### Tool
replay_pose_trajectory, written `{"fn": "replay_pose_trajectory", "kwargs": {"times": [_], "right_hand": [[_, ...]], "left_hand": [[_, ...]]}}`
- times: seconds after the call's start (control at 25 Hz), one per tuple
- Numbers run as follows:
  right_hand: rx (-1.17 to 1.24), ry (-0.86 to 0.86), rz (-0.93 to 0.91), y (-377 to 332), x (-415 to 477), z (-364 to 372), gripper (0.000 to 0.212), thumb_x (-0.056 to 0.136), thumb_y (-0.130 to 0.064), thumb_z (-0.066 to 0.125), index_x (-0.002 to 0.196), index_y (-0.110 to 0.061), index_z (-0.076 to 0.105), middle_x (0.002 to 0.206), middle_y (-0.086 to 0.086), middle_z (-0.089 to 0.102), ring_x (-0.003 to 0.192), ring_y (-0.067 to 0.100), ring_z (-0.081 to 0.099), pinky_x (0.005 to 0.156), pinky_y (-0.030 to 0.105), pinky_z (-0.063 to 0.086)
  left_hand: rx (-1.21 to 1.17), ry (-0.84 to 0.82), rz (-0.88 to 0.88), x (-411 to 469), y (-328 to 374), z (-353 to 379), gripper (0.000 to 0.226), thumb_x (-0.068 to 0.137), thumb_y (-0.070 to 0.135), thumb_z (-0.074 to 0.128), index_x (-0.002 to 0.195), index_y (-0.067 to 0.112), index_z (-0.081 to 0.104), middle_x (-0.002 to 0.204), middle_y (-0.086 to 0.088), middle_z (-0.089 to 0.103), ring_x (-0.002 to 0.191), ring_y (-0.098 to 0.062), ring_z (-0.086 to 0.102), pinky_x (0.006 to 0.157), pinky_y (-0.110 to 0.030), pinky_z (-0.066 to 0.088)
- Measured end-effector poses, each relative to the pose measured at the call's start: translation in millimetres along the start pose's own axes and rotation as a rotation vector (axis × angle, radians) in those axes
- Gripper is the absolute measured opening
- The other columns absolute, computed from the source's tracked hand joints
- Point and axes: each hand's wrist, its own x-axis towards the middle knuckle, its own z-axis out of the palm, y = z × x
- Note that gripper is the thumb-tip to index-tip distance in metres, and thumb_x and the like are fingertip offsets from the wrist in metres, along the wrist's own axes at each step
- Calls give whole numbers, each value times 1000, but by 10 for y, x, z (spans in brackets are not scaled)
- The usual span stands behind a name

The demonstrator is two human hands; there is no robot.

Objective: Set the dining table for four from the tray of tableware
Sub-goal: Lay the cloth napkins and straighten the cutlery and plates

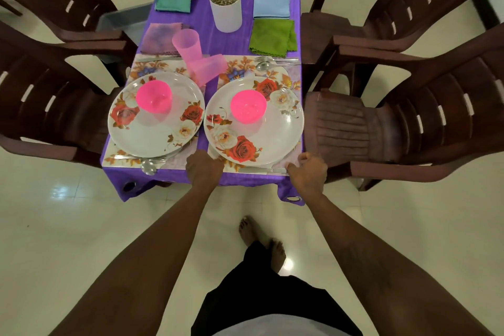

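Late stage, final straightening of near-right setting. Left hand [204, 166] curled on near left corner of the floral rectangular placemat [293, 78], right hand [309, 170] pinching its near right corner; both gripping the mat edge under the white rose-print round plate [255, 121] with the pink plastic bowl [248, 106]. Mat at 5 o'clock on the purple-clothed tabletop [204, 35]. One translucent pink tumbler [208, 67] lying tipped at centre, touching another. Next, probably: square the mat, release, stand the tumbler upright.
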Motion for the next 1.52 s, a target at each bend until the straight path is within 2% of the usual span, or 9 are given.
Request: {"fn": "replay_pose_trajectory", "kwargs": {"times": [0.24, 0.36, 0.48, 0.68, 0.8, 0.96, 1.24, 1.4, 1.52], "right_hand": [[31, 12, 95, 1, 31, -7, 35, 83, -32, 80, 111, -14, 70, 109, 5, 73, 99, 24, 70, 76, 29, 55], [68, 4, 99, 80, 26, -34, 24, 83, -32, 80, 100, -18, 71, 101, 0, 72, 91, 19, 67, 63, 19, 41], [121, 14, 127, 106, 63, -51, 27, 80, -36, 85, 93, -16, 72, 94, -2, 71, 86, 17, 66, 58, 13, 34], [167, -5, 238, 97, 223, -25, 47, 75, -47, 88, 101, -11, 71, 99, 2, 68, 86, 19, 61, 70, 26, 43], [176, -21, 289, 114, 292, 21, 42, 73, -45, 90, 95, -13, 73, 100, 5, 72, 91, 23, 66, 76, 32, 53], [209, -34, 327, 119, 325, -6, 32, 69, -41, 94, 79, -21, 71, 83, 1, 71, 83, 26, 72, 76, 49, 64], [218, -30, 321, 139, 312, -48, 29, 71, -36, 94, 81, -20, 71, 84, 2, 73, 78, 26, 73, 71, 49, 65], [205, -11, 243, 123, 258, -47, 36, 77, -35, 90, 105, -18, 75, 102, 4, 75, 91, 25, 72, 81, 43, 63], [192, -21, 220, 130, 239, -35, 37, 79, -36, 88, 109, -17, 76, 104, 3, 77, 91, 24, 72, 82, 42, 62]], "left_hand": [[39, 15, -47, -65, 98, -26, 67, 83, 47, 82, 124, -1, 60, 127, -21, 64, 124, -37, 56, 93, -44, 49], [74, 12, -56, -63, 107, -58, 69, 81, 42, 85, 127, -1, 56, 130, -20, 61, 127, -35, 54, 98, -43, 47], [68, 11, -72, -31, 85, -24, 69, 78, 43, 88, 125, 2, 58, 128, -18, 63, 123, -34, 57, 95, -43, 50], [52, 25, -5, -42, 10, -16, 61, 80, 45, 86, 124, 8, 65, 124, -14, 66, 123, -33, 55, 94, -43, 47], [13, 45, 2, -80, -12, -5, 60, 81, 43, 85, 127, 9, 66, 128, -14, 65, 126, -33, 53, 97, -42, 46], [-22, 58, 20, -116, -16, 49, 61, 81, 40, 86, 129, 8, 66, 130, -14, 66, 126, -33, 54, 100, -43, 45], [0, 54, 43, -157, 30, 63, 58, 85, 38, 83, 130, 5, 66, 130, -17, 65, 124, -34, 54, 97, -43, 46], [-1, 59, 61, -149, -25, 70, 57, 84, 35, 84, 129, 4, 67, 129, -18, 65, 123, -34, 54, 100, -43, 45], [8, 55, 63, -152, -59, 71, 57, 83, 35, 85, 128, 5, 67, 128, -17, 65, 122, -34, 54, 99, -43, 45]]}}
